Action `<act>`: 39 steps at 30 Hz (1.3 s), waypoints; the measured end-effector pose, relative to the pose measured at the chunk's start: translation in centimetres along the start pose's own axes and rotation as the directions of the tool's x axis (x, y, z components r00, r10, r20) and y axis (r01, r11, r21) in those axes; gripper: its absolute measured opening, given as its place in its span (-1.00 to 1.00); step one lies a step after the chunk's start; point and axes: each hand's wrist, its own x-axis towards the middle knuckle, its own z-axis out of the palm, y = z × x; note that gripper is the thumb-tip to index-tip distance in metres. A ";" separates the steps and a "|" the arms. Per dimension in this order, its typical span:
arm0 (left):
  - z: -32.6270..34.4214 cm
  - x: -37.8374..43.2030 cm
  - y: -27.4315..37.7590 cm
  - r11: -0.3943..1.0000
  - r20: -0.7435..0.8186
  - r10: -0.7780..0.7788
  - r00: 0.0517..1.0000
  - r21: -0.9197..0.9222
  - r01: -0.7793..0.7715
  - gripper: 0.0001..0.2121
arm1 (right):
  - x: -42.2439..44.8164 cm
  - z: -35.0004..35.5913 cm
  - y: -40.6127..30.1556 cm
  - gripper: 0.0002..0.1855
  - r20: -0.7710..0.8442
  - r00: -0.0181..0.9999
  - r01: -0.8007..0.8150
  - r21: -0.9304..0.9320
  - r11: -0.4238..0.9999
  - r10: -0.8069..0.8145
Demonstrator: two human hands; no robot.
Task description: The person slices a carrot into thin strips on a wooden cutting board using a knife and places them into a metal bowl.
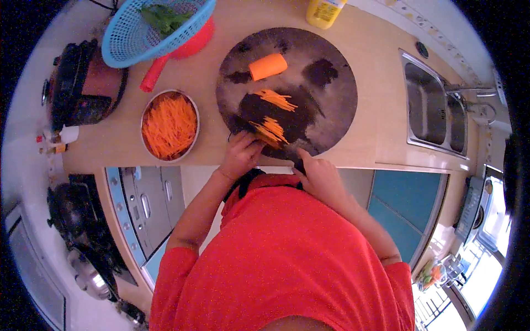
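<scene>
My right hand grips the dark handle of a kitchen knife at the near edge of a round dark cutting board. The blade runs leftward over the board, with a small bundle of carrot strips lying along it. By the blade's far end is my left hand, fingers bent against it; whether they pinch anything is hidden. Farther back on the board lie a second pile of carrot strips and a thick cut piece of carrot.
Left of the board stands a bowl of shredded carrot. A blue plastic colander with leafy greens rests over a red-handled vessel. A yellow container stands behind the board. At right is a steel sink.
</scene>
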 end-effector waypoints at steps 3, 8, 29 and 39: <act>0.1 0.4 0.1 1.000 -0.031 0.002 1.000 -0.009 -0.002 -0.87 | 0.6 -0.4 0.2 -0.44 -0.066 0.996 0.063 0.065 0.996 -0.059; -0.1 0.5 0.3 1.000 -0.035 -0.009 0.999 -0.028 0.008 -0.81 | -0.6 0.1 1.6 -0.40 -0.107 0.991 0.100 0.174 0.980 -0.082; 0.6 -0.4 -0.2 0.996 -0.074 -0.042 0.996 -0.076 0.036 -0.86 | -1.0 0.5 0.6 -0.35 -0.008 1.000 -0.004 -0.047 0.999 0.003; 0.1 0.3 0.2 1.000 -0.067 0.004 0.998 -0.012 -0.005 -0.78 | 0.0 -0.2 0.8 -0.40 -0.095 0.994 0.075 0.184 0.980 -0.058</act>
